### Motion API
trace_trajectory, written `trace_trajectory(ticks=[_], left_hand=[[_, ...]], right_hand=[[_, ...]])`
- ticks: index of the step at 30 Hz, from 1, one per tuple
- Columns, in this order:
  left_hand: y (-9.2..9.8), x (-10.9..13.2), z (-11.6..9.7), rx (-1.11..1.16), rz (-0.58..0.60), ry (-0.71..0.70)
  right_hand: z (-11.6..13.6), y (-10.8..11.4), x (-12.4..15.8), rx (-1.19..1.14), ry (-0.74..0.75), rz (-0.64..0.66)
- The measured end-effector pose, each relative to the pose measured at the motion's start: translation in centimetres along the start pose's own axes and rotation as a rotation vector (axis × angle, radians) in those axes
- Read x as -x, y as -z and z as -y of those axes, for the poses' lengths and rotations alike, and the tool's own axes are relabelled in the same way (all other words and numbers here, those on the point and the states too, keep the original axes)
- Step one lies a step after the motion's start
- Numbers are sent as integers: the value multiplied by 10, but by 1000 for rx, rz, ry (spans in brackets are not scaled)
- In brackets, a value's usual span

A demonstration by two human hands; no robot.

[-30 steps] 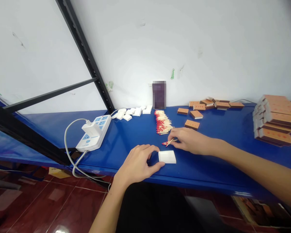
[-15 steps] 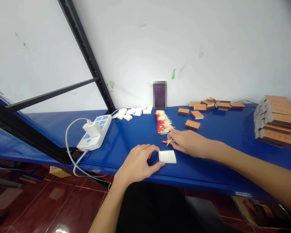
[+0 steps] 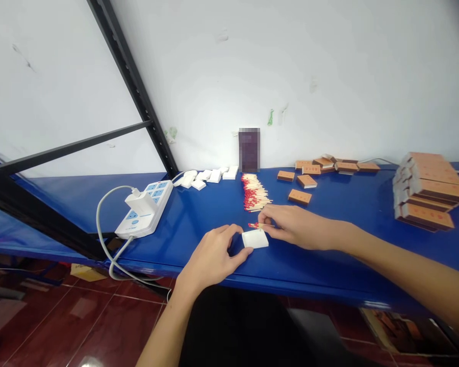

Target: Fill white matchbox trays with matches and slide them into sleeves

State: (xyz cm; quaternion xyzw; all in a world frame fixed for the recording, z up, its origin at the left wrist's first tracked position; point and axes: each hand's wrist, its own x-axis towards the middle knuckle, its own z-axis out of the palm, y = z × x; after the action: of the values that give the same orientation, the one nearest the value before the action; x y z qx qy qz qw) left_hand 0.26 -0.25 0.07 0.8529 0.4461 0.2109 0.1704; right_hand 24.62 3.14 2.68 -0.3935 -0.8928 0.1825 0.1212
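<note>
Tray status: white tray (image 3: 255, 238) sits on the blue bench (image 3: 199, 214) near its front edge, flat, open side up, and looks empty.

- Left hand (image 3: 214, 255) at the tray's 9 o'clock: thumb on the near corner, forefinger on the far corner, clamping that end. Same brace as a second ago.
- Right hand (image 3: 290, 227) is the change. It was off at the tray's 1 o'clock, apart from it. Now it has closed in, fingertips at the 12 o'clock rim.
- Its thumb and forefinger are pressed on a small bundle of matches (image 3: 253, 225), red heads pointing to 9 o'clock, lying just over the far rim. Can't tell if they touch it.
- My read: bundle is gathered and brought to the tray, not yet inside.

Around it:
- match pile (image 3: 253, 192) at 12 o'clock, near
- loose orange boxes (image 3: 300, 197) at 1 o'clock
- stacked orange boxes (image 3: 424, 191) at 2 o'clock, well apart
- spare white trays (image 3: 206, 177) at 11 o'clock
- power strip (image 3: 145, 209) at 10 o'clock
</note>
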Motion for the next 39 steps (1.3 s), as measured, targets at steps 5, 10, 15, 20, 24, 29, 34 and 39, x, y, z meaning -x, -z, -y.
trace_trajectory(ticks=[5, 10, 15, 20, 24, 29, 34, 39], left_hand=[[-1, -1, 0, -7, -3, -3], [0, 0, 1, 0, 1, -23], [0, -1, 1, 2, 8, -41], [0, -1, 2, -1, 6, -38], [1, -1, 0, -3, 26, -58], [4, 2, 0, 29, 64, -71], [2, 2, 0, -7, 52, -45], [3, 1, -2, 9, 54, -32]], right_hand=[[12, -6, 1, 58, 74, 8], [11, -15, 0, 14, 157, -4], [12, -15, -1, -85, 219, -50], [6, -1, -2, 83, 160, -214], [-5, -1, -5, 158, 58, -150], [-12, -12, -10, 85, 32, 6], [-14, -16, -9, 130, 50, -46], [-14, -13, -9, 5, 83, -211]])
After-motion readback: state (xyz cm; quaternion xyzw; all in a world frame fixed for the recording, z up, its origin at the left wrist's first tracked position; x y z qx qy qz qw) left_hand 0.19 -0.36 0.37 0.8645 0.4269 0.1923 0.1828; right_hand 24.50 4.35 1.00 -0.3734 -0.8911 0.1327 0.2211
